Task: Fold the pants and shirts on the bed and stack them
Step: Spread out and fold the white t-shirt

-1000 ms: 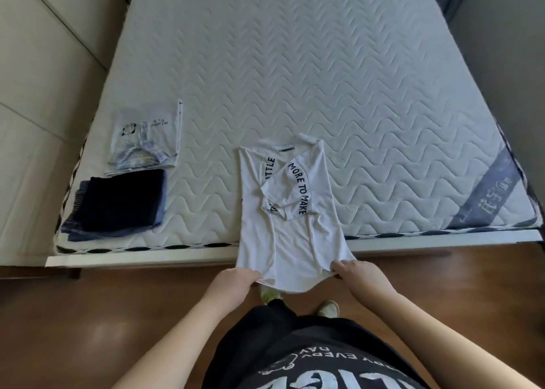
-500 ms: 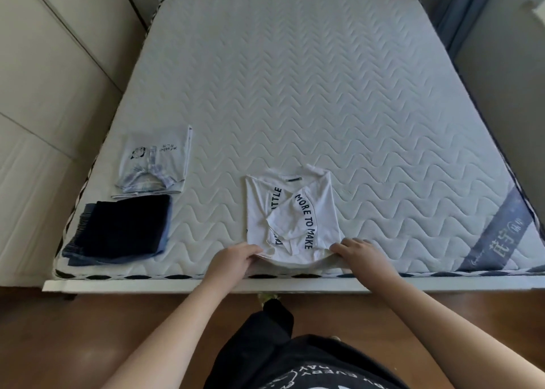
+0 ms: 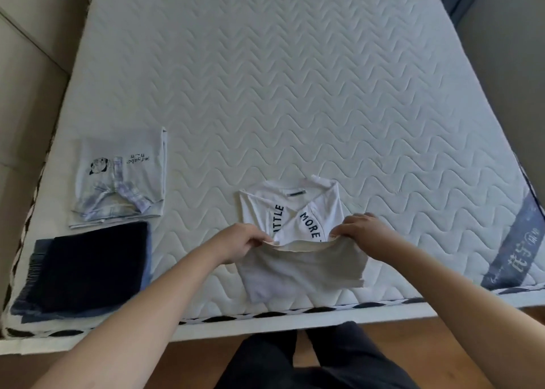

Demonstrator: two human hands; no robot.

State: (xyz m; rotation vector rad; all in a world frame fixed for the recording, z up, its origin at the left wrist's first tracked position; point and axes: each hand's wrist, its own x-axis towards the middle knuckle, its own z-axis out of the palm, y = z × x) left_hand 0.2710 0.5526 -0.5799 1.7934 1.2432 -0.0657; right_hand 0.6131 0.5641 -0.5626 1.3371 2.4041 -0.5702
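Pinched the hem of the white shirt (image 3: 295, 220) at both corners, left hand (image 3: 240, 245) and right hand (image 3: 364, 232) curled tight, mid-bed near the front edge. Best carried level to the collar, corners matched, then smoothed flat.

A wooden floor (image 3: 182, 359) runs below the bed's foot; beige panels (image 3: 26, 64), perhaps wardrobe doors, line its left side.

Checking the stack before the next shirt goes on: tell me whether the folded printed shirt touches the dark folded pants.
Touching. In the head view the printed shirt's near edge meets the far edge of the dark pants, with no mattress showing between them.
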